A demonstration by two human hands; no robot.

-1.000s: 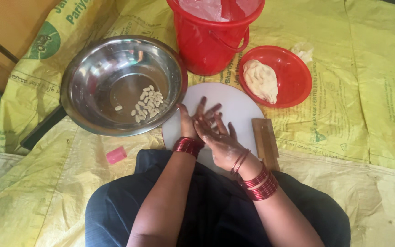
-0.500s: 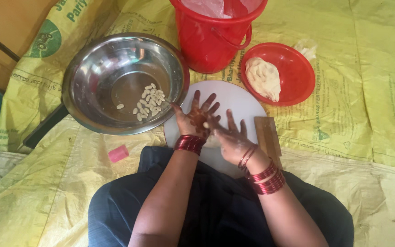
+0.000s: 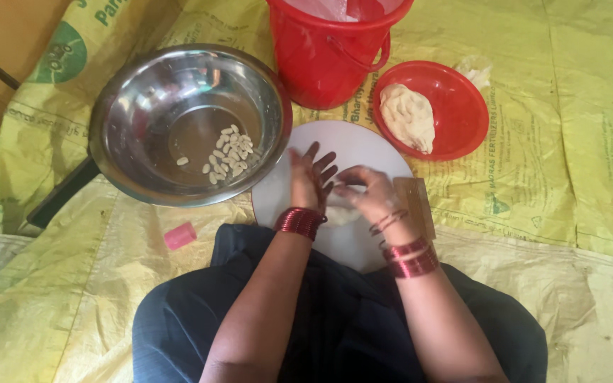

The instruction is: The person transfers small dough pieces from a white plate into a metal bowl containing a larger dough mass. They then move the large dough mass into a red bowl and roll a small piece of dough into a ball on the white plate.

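Left hand: your left hand point(image 3: 311, 177) lies over the round white board point(image 3: 352, 152); palm up, fingers spread and released, gripping nothing; red bangles circle the wrist.
Right hand: your right hand point(image 3: 372, 195) sits just to the right of the left, fingers curled down, pinching at a small pale piece of dough point(image 3: 340, 213) between the two hands; the grasp looks light, though the fingertips hide most of it.
Dough: the piece rests on the board beneath and between your hands, touching the right fingers; its full shape cannot be made out.
Beyond the left hand: a steel bowl point(image 3: 143, 106) stands up and to the left, holding a small heap of shaped pale bits point(image 3: 227, 152) near its middle.
Beyond the right hand: a red plate point(image 3: 462, 106) with a larger lump of dough point(image 3: 407, 117) lies up and to the right; a red bucket point(image 3: 328, 64) stands further ahead, between bowl and plate.
Beside the right wrist: a wooden block point(image 3: 420, 206) lies on the board's right edge.
Near the left elbow: a small pink object point(image 3: 179, 235) lies on the yellow sheet point(image 3: 569, 142) covering the floor.
Step in hand: it seems you are pinching off and shaping a small bit from the piece.
Next move: it likely calls for a gentle roll across the open left palm, then a short reach up-left to the bowl.
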